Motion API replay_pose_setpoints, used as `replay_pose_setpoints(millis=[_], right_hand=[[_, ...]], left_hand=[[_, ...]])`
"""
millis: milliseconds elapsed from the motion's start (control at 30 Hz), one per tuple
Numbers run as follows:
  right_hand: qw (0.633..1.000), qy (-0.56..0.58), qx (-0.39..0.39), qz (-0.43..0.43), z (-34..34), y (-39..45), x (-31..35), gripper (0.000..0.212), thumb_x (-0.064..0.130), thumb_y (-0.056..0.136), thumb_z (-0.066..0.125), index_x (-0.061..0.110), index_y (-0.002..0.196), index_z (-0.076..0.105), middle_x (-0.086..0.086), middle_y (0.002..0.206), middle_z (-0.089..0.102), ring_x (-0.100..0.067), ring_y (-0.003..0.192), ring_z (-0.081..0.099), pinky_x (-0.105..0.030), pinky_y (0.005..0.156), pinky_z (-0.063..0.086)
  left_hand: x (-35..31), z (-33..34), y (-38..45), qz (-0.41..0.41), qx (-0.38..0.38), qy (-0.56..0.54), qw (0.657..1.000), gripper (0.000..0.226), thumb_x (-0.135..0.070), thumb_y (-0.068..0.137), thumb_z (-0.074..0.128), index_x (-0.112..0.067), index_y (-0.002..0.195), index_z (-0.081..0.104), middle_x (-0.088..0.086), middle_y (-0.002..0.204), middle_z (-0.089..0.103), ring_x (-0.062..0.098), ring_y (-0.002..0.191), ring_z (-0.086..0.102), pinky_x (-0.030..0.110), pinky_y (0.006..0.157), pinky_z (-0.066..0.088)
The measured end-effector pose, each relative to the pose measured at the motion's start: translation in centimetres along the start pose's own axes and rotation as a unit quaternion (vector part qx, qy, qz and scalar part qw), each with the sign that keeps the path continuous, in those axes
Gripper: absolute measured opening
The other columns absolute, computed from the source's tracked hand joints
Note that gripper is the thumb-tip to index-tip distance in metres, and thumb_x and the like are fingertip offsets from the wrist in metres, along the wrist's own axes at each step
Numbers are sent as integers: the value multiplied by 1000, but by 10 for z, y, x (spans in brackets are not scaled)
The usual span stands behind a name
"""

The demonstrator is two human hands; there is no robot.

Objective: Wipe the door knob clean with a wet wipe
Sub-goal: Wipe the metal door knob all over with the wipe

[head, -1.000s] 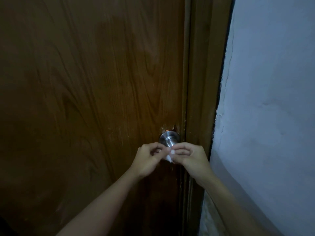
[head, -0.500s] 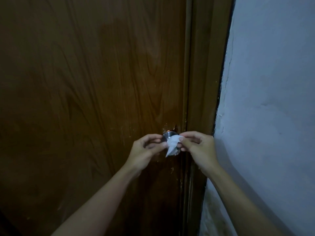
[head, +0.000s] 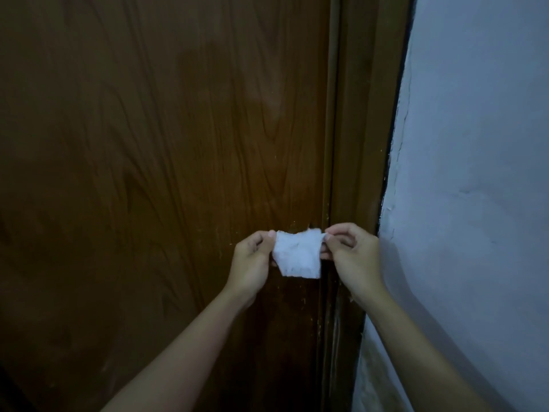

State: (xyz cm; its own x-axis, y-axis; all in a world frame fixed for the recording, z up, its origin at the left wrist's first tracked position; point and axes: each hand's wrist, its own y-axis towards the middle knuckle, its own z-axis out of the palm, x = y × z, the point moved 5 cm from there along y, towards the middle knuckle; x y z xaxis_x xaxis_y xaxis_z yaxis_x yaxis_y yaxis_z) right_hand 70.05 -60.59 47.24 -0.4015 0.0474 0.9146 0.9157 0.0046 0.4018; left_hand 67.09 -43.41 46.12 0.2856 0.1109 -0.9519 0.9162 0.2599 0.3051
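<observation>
A white wet wipe (head: 298, 254) is held spread out flat in front of a dark brown wooden door (head: 148, 173), near the door's right edge and in its lower half as seen. Its upper left corner is pinched by the left hand (head: 252, 263), the grip closed there between thumb and forefinger. Its upper right corner is pinched in the same way by the right hand (head: 352, 254), with the remaining fingers curled in below. The wipe is stretched between the two hands along its top edge, and its lower part hangs free, narrowing a little toward the bottom.

The door knob is hidden behind the wipe; only a small dark notch in the door shows just above the wipe's top edge, and in the dim light it cannot be told whether the wipe touches the knob. Just right of the door's edge, the brown door frame (head: 365, 144) runs upright, and the right hand is placed in front of it. Beyond the frame, a pale, rough-plastered wall (head: 475, 173) is seen, on which the shadow of the right forearm is cast. Both forearms are bare.
</observation>
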Motion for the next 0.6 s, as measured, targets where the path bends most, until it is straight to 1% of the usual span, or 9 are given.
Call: replay_pose_setpoints(millis=[100,167,233,333,400,433,500,567,600], right_hand=[[997,60,-19,52,5,-3,-3,20,6,91,47,20,87,60,-4,88,68,-14,74,70,-31,66,59],[987,122,19,105,11,-5,-5,17,11,94,43,19,100,58,-6,94,67,-20,80,70,-34,67,59],[983,127,57,117,14,-6,-6,20,16,92,51,20,111,52,-6,96,67,-20,82,70,-37,70,59],[999,23,27,41,9,-4,-5,32,8,80,66,22,105,53,-2,87,69,-12,74,69,-25,62,58],[994,-80,-33,-60,3,1,1,23,3,79,66,19,91,56,0,82,65,-8,69,65,-15,57,54],[982,-143,-47,-114,4,4,4,17,1,80,64,17,86,58,0,81,64,-7,70,62,-10,55,50],[944,-270,-13,-191,15,11,4,12,1,84,58,8,90,65,-7,93,64,-16,80,62,-6,58,43],[892,-400,62,-203,29,17,-13,21,6,88,54,4,107,61,-11,113,58,-22,95,59,-13,71,44],[867,-447,89,-199,33,19,-24,23,8,88,53,4,110,59,-10,118,55,-23,98,58,-20,76,47]], left_hand=[[4,4,2,-15,-19,0,1000,33,-31,97,36,-11,89,62,6,87,66,17,81,62,32,71,50],[7,6,4,-34,-23,3,999,41,-39,95,35,-6,93,59,19,93,65,27,86,62,43,78,51],[12,12,6,-61,3,-5,998,46,-47,92,36,-7,100,58,22,103,66,31,94,64,50,86,51],[15,18,6,-70,39,-17,997,33,-37,90,50,-11,107,57,14,104,68,23,91,67,39,80,55],[16,16,8,-49,4,10,999,24,-26,88,57,-9,105,58,12,98,69,21,84,67,33,71,55],[17,13,9,-34,-26,40,998,22,-25,87,59,-9,101,60,10,92,69,20,80,67,29,65,55],[19,10,11,-2,-81,120,989,20,-26,87,59,-7,92,62,9,81,67,17,67,64,20,52,50],[22,12,14,12,-103,187,977,22,-27,88,56,-5,89,60,7,72,64,13,54,61,14,41,44],[24,14,15,13,-105,214,971,24,-28,89,55,-5,90,60,6,69,62,13,52,60,15,41,44]])
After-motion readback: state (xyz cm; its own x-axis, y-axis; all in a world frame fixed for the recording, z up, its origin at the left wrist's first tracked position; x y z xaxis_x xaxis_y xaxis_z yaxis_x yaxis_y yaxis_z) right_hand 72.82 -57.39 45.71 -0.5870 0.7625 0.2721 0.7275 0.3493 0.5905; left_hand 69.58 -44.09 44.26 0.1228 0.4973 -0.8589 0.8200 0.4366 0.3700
